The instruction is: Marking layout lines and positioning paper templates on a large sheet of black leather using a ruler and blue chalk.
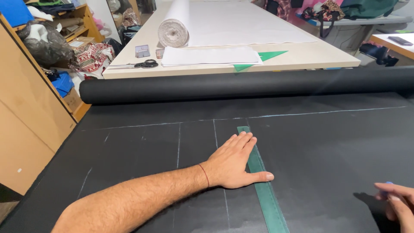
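Right hand (396,203) cut off at frame corner, fingers pinched on small blue thing, mostly hidden; ruler (263,185) lower end cut off; left hand (235,162) flat, fingers together, pressing green ruler on black cloth (336,146), thumb across it.

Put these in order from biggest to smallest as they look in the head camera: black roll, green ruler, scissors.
1. black roll, stretching nearly across the whole picture
2. green ruler under the left hand, though its nearness to the camera enlarges it
3. scissors, plainly smallest, farther away

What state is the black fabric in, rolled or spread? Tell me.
Partly both: the black fabric lies spread flat under the left hand and green ruler, its far end still rolled.
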